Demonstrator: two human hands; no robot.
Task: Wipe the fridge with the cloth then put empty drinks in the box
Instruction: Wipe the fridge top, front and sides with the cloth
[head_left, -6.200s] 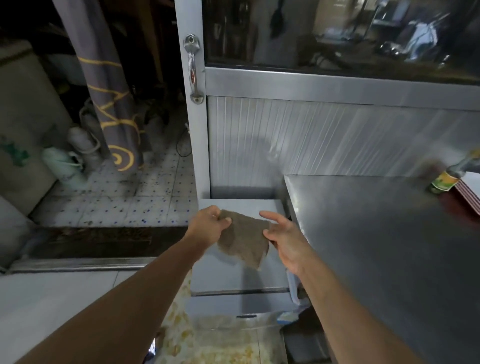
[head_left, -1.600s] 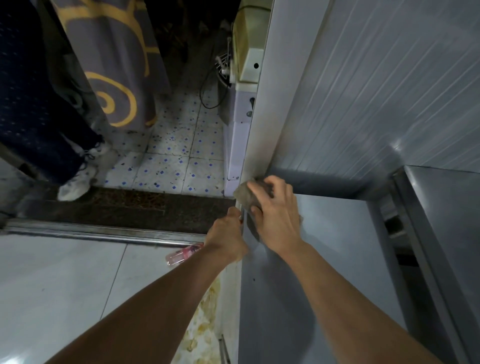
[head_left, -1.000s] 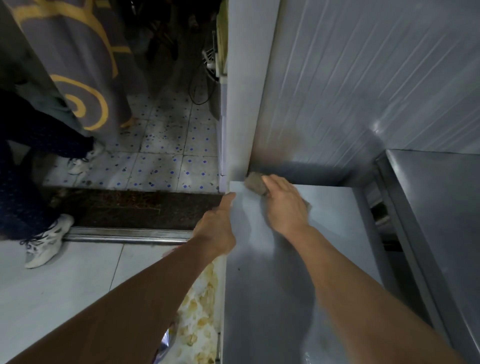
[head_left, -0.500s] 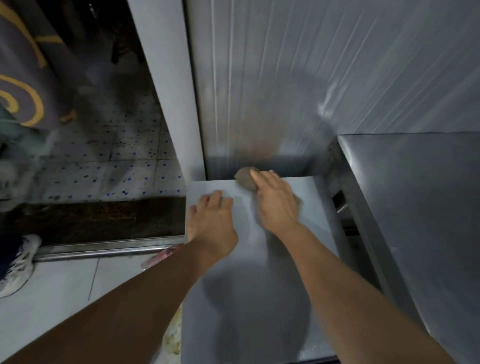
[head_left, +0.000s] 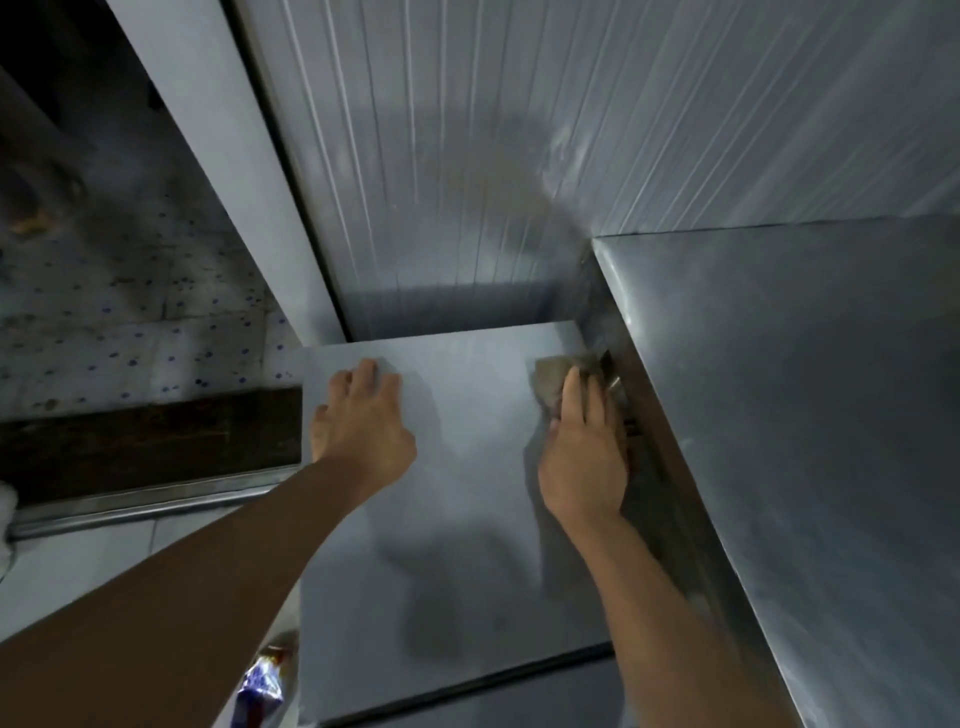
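Near edge: a foil wrapper (head_left: 262, 686) is lying low beside the fridge's front-left corner. Both forearms are reaching fwd over the fridge top (head_left: 467, 545).

L hand (head_left: 363, 426) is resting on the top w/ fingers loosely bent, holding nothing; it appears to be bracing.

R hand (head_left: 584, 457) is pressing the cloth (head_left: 550, 382) down at the far-right corner, fingers bent over it. Cloth is bunched, sticking out ahead of the fingertips, touching the gap beside the steel worktop (head_left: 805, 415).

Key relation: unwiped area is lying left of and nearer than the cloth; R hand is the one on it. Judgement: next stroke likely needs to run along the right edge toward the person.

Far: ribbed wall panel (head_left: 519, 156). No box or empty drinks in view.
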